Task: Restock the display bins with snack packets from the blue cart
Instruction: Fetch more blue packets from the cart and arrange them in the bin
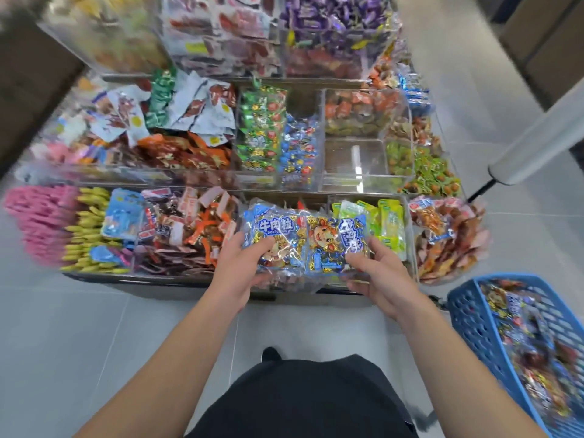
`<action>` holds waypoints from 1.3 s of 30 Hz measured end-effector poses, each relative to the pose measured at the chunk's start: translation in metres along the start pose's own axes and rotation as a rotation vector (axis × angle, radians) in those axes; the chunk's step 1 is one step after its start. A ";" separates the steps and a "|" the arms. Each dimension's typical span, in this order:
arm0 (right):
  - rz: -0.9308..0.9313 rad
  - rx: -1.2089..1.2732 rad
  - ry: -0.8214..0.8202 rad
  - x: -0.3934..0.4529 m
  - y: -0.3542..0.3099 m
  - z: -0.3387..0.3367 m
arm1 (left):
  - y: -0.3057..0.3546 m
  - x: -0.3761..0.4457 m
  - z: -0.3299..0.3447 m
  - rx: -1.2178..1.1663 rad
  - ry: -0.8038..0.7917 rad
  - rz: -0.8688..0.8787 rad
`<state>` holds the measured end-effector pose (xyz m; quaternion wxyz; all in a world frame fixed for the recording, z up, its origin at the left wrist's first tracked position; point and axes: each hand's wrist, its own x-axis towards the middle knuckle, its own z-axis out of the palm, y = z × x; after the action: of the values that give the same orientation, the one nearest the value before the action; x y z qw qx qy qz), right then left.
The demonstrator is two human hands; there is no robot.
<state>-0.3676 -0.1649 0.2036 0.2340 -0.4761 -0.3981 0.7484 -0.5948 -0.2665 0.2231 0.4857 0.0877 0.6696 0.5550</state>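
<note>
A large clear bag of blue and gold wrapped beef snack packets (305,240) hangs over the front row of clear display bins (354,184). My left hand (241,267) grips the bag's left end, thumb on top. My right hand (374,273) grips its right end. The bag sits above a front bin between the orange-and-white packets and the green packets. The blue cart (474,317) stands at the lower right, filled with more of the same blue and gold packets.
Tiered clear bins hold pink, yellow, red, green and purple snacks. One middle-row bin (354,159) has nothing in it. A round tub of brown snacks (448,241) sits right of the front row. A white pole (537,137) leans at right. Grey tiled floor surrounds the stand.
</note>
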 end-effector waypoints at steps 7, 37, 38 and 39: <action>-0.144 -0.272 0.041 0.055 -0.046 0.026 | 0.031 0.039 -0.026 -0.091 0.073 0.011; -0.523 -1.643 0.296 0.368 -0.275 0.110 | 0.176 0.236 0.025 -0.286 0.214 0.024; -0.519 -1.669 0.279 0.374 -0.273 0.113 | 0.178 0.242 0.025 -0.298 0.215 0.024; -0.524 -1.693 0.266 0.380 -0.269 0.114 | 0.180 0.247 0.025 -0.309 0.214 0.020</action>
<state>-0.6439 0.2238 0.2506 0.0118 -0.4661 -0.8823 0.0651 -0.7783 -0.0212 0.2377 0.4139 -0.0408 0.6235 0.6621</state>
